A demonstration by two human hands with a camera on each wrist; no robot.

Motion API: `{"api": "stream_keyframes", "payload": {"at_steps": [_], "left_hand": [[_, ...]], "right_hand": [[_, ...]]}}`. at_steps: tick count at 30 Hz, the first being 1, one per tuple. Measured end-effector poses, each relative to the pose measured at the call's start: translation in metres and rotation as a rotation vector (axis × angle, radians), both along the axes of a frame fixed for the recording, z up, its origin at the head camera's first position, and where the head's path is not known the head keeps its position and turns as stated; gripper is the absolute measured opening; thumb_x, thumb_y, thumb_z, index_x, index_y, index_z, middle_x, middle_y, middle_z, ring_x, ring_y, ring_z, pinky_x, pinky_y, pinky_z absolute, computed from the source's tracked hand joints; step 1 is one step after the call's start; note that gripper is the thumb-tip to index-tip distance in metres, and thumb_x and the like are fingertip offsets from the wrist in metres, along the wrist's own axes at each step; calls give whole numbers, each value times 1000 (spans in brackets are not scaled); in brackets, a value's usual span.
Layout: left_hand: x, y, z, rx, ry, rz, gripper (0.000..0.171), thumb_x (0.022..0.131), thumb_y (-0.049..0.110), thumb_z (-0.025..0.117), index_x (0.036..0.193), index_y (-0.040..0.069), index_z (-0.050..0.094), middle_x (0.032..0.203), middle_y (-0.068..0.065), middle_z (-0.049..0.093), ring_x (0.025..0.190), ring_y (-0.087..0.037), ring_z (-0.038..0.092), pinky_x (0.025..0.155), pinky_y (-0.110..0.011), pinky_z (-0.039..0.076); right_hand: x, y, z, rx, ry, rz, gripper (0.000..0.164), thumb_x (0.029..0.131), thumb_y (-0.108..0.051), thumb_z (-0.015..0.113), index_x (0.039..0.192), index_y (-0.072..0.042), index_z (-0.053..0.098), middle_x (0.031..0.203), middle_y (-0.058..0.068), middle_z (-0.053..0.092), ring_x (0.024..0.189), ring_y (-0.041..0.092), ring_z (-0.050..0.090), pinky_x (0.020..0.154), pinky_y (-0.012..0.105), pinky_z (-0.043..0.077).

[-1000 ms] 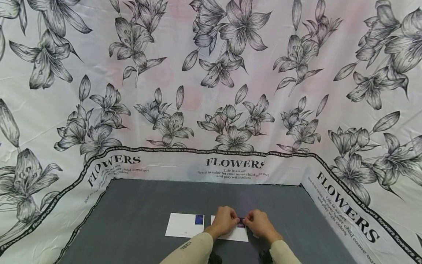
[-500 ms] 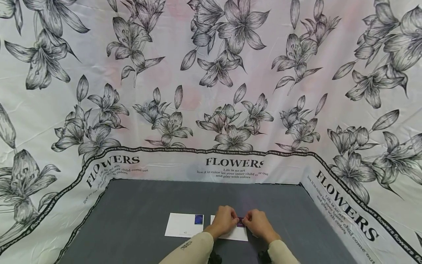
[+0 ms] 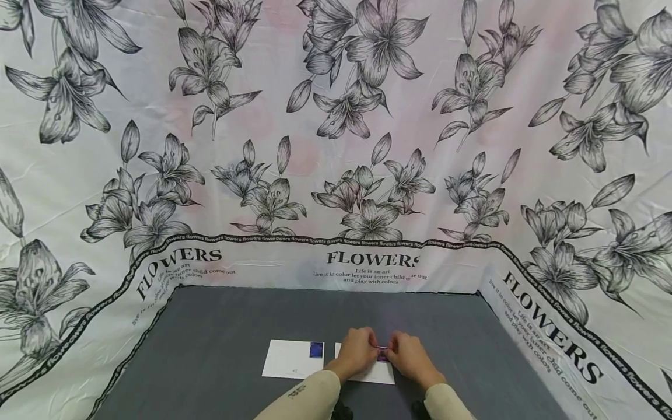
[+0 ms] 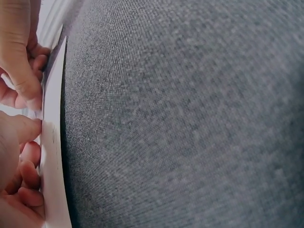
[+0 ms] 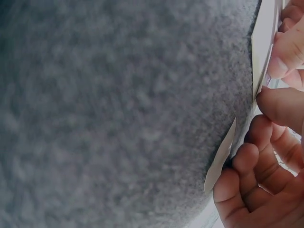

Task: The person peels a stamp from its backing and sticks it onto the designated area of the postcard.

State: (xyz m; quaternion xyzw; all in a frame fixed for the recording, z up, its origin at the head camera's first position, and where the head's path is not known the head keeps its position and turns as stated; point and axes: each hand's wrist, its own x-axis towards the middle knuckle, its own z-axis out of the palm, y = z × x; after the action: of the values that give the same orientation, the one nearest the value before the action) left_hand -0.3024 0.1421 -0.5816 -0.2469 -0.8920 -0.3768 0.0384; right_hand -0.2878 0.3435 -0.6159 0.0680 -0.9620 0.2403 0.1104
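Both hands meet over the top right corner of a white envelope or card (image 3: 374, 374). Between their fingertips lies a small purple stamp-like sticker (image 3: 382, 354). My left hand (image 3: 358, 351) pinches its left side and covers much of the envelope. The right side is pinched by my right hand (image 3: 412, 357). In the left wrist view, thumb and fingers of both hands nearly touch just over the envelope (image 4: 54, 156). A small strip of pale paper (image 5: 219, 159) lies under the curled fingers of my right hand (image 5: 270, 171) in the right wrist view.
Left of the hands lies another white envelope or card (image 3: 291, 359), with a blue stamp-like sticker (image 3: 316, 349) at its top right corner. Dark grey cloth (image 3: 231, 321) covers the table. A white curtain with lily prints (image 3: 367, 192) encloses the back and sides.
Both hands stay at the envelope's corner with the sticker. The right fingers have shifted slightly, and the pale scrap below the right hand has gone from the head view.
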Motion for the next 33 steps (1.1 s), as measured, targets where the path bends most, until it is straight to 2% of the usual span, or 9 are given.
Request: {"api": "stream_keyframes", "payload": {"at_steps": [5,7,13,19,26,30,33], "left_hand": [[-5,2,-7,-11,47,-15,15,87,12,83,78,19,73,76,6,69,67,-8,57,65,-29,49],[-6,2,-7,-16,40,-15,13,86,13,82,78,19,75,77,5,70,68,-9,58,66,-30,50],[-3,1,-2,-27,-2,-22,9,82,11,82,80,19,78,80,5,71,69,-9,55,66,-29,48],[-4,-4,1,-11,-26,-73,6,83,11,82,86,16,81,78,5,69,66,-9,52,62,-28,45],[-20,-4,-20,-5,35,-129,8,81,18,82,88,18,85,75,11,65,67,-6,51,58,-25,43],[-24,-2,-21,-1,3,-140,12,79,17,84,90,16,86,72,11,62,66,-8,52,58,-25,42],[-27,1,-27,-13,2,-128,12,78,19,86,89,16,86,69,13,58,66,-7,50,59,-24,42]], "right_hand": [[24,-23,45,-34,-35,-8,16,89,-11,83,89,-14,68,76,-4,64,67,13,55,61,36,46],[28,-26,52,-26,-47,-16,14,88,-9,84,90,-14,71,78,-5,66,69,12,56,62,37,48],[29,-25,55,13,-49,-3,10,85,-8,83,89,-11,74,75,-5,64,66,11,53,60,39,47],[28,-24,61,21,-112,-13,11,83,-9,84,89,-13,76,73,-5,63,66,13,54,60,34,45],[28,-28,66,90,-154,-21,11,83,-10,87,89,-16,79,73,-6,61,66,14,53,60,33,43],[28,-28,66,113,-159,-19,12,83,-9,87,90,-15,80,73,-5,62,66,14,53,60,34,44],[29,-28,67,124,-149,-16,13,81,-9,87,90,-15,81,72,-6,62,66,14,53,60,34,44]]}}
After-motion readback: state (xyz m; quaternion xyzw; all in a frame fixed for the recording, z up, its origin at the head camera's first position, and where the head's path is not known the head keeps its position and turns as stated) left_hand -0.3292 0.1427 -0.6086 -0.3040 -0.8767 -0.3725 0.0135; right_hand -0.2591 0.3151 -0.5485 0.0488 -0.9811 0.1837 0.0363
